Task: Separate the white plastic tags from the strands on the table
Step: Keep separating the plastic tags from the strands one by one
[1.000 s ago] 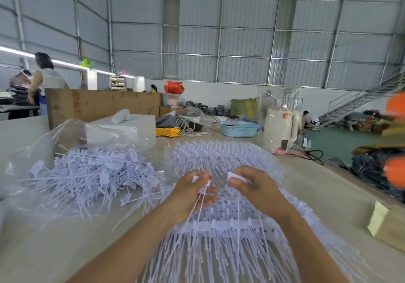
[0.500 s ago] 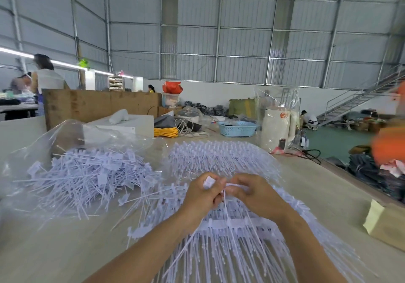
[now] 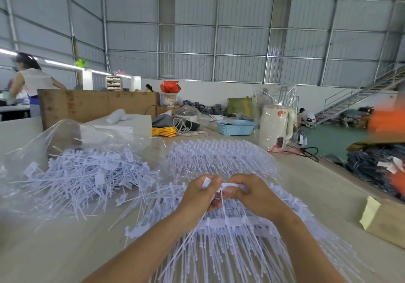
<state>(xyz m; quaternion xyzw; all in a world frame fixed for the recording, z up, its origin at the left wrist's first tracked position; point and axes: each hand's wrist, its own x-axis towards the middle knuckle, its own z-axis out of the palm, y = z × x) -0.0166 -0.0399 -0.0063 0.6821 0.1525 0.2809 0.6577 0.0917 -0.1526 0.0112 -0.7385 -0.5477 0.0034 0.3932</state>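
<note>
Left hand (image 3: pixel 200 193) and right hand (image 3: pixel 249 192) meet near the centre of the surface (image 3: pixel 54 245), fingers curled, together pinching a white plastic tag (image 3: pixel 232 186) whose thin strand hangs down between them. Directly beneath and beyond both hands lies the fanned sheet of joined strands (image 3: pixel 228 245). To the left, well apart from the hands, a heap of loose separated tags (image 3: pixel 87 173) rests on a clear plastic bag (image 3: pixel 65 133).

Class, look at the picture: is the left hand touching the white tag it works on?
Touching. The head view shows the left hand pinching the white tag, with the right hand gripping its other end.
</note>
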